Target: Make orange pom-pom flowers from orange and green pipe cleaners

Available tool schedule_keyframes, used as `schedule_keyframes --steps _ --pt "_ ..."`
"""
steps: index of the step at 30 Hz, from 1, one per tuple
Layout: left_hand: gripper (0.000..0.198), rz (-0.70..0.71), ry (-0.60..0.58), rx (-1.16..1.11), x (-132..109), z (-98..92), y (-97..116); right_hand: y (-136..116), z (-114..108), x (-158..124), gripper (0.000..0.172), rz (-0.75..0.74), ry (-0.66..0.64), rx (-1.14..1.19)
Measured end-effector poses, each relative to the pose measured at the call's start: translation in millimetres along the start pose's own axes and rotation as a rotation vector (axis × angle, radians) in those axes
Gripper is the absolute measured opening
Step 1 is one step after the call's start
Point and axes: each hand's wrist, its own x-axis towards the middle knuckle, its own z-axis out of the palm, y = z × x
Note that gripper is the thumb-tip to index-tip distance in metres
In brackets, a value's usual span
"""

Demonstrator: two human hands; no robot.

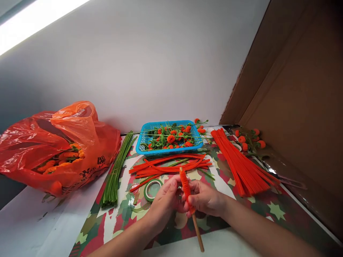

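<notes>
A thin wooden stick (pixel 197 232) leans in front of me, its upper part wound in a tight coil of orange pipe cleaner (pixel 184 184). My right hand (pixel 207 198) grips the coil near its lower end, with the thumb across the front. Close on the other side is my left hand (pixel 167 194), its fingers curled and thumb pressed to the forefinger beside the coil. Whatever sits in that pinch is hidden. Loose orange pipe cleaners (pixel 166 167) lie just beyond, and a roll of green tape (pixel 152 190) rests left of my left hand.
A blue basket (pixel 170 152) holds orange pompom flowers and green stems. Bundled green pipe cleaners (pixel 115 175) lie left; a fanned orange bundle (pixel 241 164) lies right. An orange plastic bag (pixel 80 142) stands far left. More flowers (pixel 248 139) lie by the cardboard wall (pixel 294 100).
</notes>
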Motion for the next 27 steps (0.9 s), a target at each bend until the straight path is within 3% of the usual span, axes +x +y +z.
schedule_keyframes --steps 3,8,20,27 --pt "0.046 -0.056 -0.057 -0.094 -1.8 0.7 -12.2 0.6 -14.1 1.3 0.04 0.029 -0.089 0.046" --pt "0.045 -0.11 -0.044 -0.125 2.2 -3.9 -15.0 7.6 -24.2 6.1 0.038 0.094 -0.14 0.002" --pt "0.032 -0.138 0.048 -0.119 6.9 -12.4 -13.6 5.7 -1.4 4.1 0.039 0.054 0.118 -0.054" --pt "0.037 -0.147 -0.024 -0.241 3.9 -4.6 -8.8 2.2 -16.5 5.0 0.04 0.118 -0.045 0.091"
